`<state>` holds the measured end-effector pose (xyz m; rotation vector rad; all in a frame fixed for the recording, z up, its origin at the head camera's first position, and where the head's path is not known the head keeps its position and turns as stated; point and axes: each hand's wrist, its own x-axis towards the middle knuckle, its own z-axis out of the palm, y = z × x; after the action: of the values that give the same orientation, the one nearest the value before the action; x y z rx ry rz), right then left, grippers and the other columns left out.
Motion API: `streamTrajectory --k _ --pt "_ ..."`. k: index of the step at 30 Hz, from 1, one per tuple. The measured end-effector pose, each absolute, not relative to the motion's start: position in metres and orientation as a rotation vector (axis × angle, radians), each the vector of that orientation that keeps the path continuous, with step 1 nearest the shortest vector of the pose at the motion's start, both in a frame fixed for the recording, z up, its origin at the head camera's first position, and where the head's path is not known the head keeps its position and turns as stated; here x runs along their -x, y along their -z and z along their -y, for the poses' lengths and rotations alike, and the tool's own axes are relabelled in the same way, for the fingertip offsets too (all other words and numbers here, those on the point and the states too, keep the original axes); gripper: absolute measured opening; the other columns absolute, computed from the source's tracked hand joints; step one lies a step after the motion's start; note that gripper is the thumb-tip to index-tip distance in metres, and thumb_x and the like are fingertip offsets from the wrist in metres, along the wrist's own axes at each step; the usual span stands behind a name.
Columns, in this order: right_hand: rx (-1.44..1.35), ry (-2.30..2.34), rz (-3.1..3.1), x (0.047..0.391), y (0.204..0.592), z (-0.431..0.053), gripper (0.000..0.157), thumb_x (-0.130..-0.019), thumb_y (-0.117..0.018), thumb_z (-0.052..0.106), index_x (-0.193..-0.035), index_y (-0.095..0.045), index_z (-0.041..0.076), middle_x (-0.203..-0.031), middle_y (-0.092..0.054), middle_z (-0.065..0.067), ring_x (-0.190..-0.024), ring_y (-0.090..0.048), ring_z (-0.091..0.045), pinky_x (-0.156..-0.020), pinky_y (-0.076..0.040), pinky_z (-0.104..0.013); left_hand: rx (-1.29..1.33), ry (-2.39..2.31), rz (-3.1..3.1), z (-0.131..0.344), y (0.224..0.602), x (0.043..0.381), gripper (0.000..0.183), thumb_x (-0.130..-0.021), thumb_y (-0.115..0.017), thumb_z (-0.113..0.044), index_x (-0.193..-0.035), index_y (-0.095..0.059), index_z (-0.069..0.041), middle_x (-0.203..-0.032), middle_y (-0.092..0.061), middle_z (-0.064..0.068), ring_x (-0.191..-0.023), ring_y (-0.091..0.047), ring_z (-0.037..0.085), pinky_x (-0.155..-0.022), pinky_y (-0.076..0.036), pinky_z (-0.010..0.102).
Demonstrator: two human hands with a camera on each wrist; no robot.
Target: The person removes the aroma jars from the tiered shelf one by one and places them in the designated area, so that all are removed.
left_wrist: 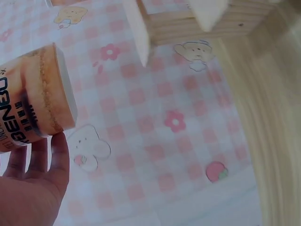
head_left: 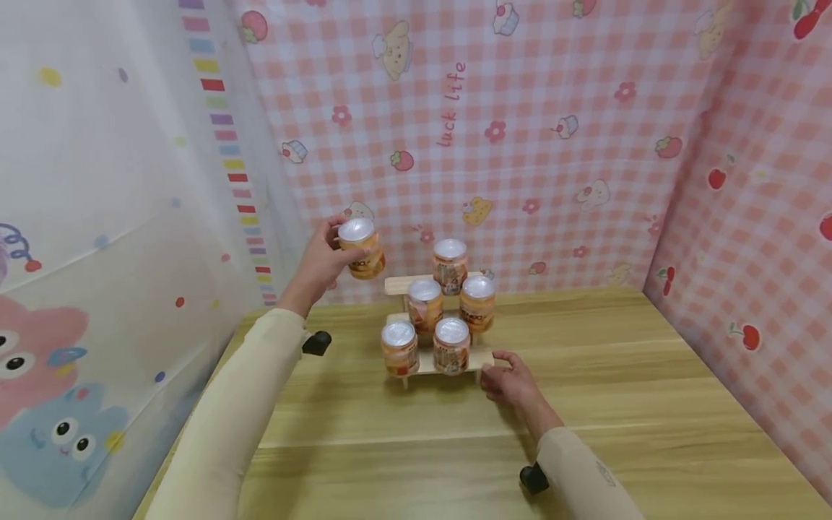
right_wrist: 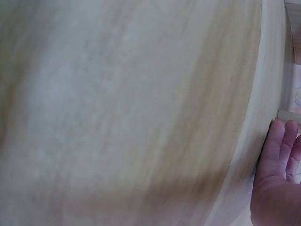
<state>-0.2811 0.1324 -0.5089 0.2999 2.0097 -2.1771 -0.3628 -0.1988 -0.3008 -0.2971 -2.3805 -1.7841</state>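
My left hand (head_left: 323,261) grips an orange-labelled can (head_left: 364,253) with a silver lid, raised in the air left of a stepped wooden rack (head_left: 398,286). The left wrist view shows this hand's fingers (left_wrist: 39,157) against the held can (left_wrist: 35,99), its printed label facing the camera. Similar cans stand upright on the rack: one on the top step (head_left: 450,267), two on the middle one and two on the lowest. Low at the right, my right hand (head_left: 513,380) holds the end of the lowest step (head_left: 479,359).
The rack stands on a wood-grain table (head_left: 403,448), close to a pink checked cloth (head_left: 416,130) hung behind it. Another patterned cloth (head_left: 754,238) hangs on the right, and a white printed curtain (head_left: 130,180) on the left.
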Motion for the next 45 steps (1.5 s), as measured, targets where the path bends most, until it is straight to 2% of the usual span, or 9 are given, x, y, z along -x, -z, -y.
streamTrajectory --k 4,7,9,18,23,30,40,45 --pt "-0.284 2.181 -2.011 0.283 0.51 -0.135 0.045 -0.099 -0.06 0.009 -0.137 -0.037 0.002 -0.086 -0.069 -0.003 -0.073 -0.066 -0.014 -0.067 -0.054 -0.035 0.27 1.785 2.398 0.22 0.31 0.343 0.071 -0.086 -0.078 -0.015 -0.143 -0.035 -0.009 -0.142 -0.046 0.012 -0.123 -0.048 0.026 -0.078 -0.048 0.028" --pt "-0.278 2.179 -2.009 0.283 0.509 -0.135 0.045 -0.098 -0.061 0.01 -0.136 -0.038 0.002 -0.087 -0.069 -0.003 -0.073 -0.065 -0.014 -0.066 -0.054 -0.035 0.259 1.801 2.403 0.235 0.327 0.325 0.072 -0.086 -0.077 -0.011 -0.142 -0.034 -0.004 -0.14 -0.046 0.016 -0.122 -0.047 0.027 -0.09 -0.047 0.03" --pt "-0.275 2.17 -2.01 0.283 0.509 -0.135 0.045 -0.099 -0.061 0.01 -0.137 -0.038 0.003 -0.089 -0.069 -0.003 -0.073 -0.065 -0.013 -0.065 -0.055 -0.034 0.235 1.791 2.426 0.243 0.34 0.312 0.072 -0.086 -0.078 -0.012 -0.141 -0.033 -0.003 -0.137 -0.047 0.016 -0.121 -0.047 0.027 -0.091 -0.047 0.032" --pt "-0.232 2.182 -2.015 0.282 0.509 -0.136 0.047 -0.097 -0.064 0.014 -0.135 -0.038 0.003 -0.098 -0.066 -0.009 -0.075 -0.065 -0.015 -0.066 -0.055 -0.033 0.187 1.796 2.477 0.258 0.402 0.256 0.068 -0.083 -0.08 -0.008 -0.136 -0.039 0.0 -0.127 -0.053 0.018 -0.11 -0.051 0.022 -0.082 -0.05 0.026" --pt "-0.145 2.227 -1.988 0.278 0.507 -0.138 0.05 -0.094 -0.07 0.02 -0.13 -0.04 0.002 -0.095 -0.066 -0.008 -0.075 -0.065 -0.016 -0.064 -0.055 -0.033 0.162 1.888 2.453 0.242 0.43 0.237 0.065 -0.079 -0.081 -0.002 -0.132 -0.043 0.0 -0.124 -0.055 0.016 -0.111 -0.052 0.022 -0.086 -0.05 0.028" --pt "-0.267 2.146 -2.021 0.28 0.508 -0.134 0.047 -0.099 -0.061 0.012 -0.138 -0.037 0.003 -0.103 -0.068 -0.013 -0.076 -0.065 -0.015 -0.067 -0.056 -0.034 0.187 2.001 2.403 0.201 0.462 0.218 0.064 -0.074 -0.083 0.003 -0.128 -0.048 0.0 -0.119 -0.057 0.015 -0.111 -0.054 0.024 -0.09 -0.049 0.035" --pt "-0.284 2.162 -2.021 0.281 0.511 -0.137 0.044 -0.1 -0.06 0.01 -0.137 -0.038 0.003 -0.093 -0.068 -0.006 -0.074 -0.064 -0.014 -0.065 -0.055 -0.033 0.266 2.066 2.404 0.16 0.49 0.215 0.065 -0.074 -0.085 0.002 -0.128 -0.048 0.0 -0.121 -0.056 0.014 -0.117 -0.05 0.03 -0.094 -0.046 0.037" --pt "-0.272 2.159 -2.027 0.279 0.51 -0.134 0.044 -0.099 -0.06 0.01 -0.136 -0.038 0.002 -0.099 -0.068 -0.01 -0.075 -0.064 -0.016 -0.065 -0.055 -0.033 0.285 2.058 2.391 0.155 0.494 0.216 0.065 -0.072 -0.084 0.005 -0.127 -0.048 0.002 -0.121 -0.057 0.015 -0.116 -0.051 0.03 -0.093 -0.047 0.036"
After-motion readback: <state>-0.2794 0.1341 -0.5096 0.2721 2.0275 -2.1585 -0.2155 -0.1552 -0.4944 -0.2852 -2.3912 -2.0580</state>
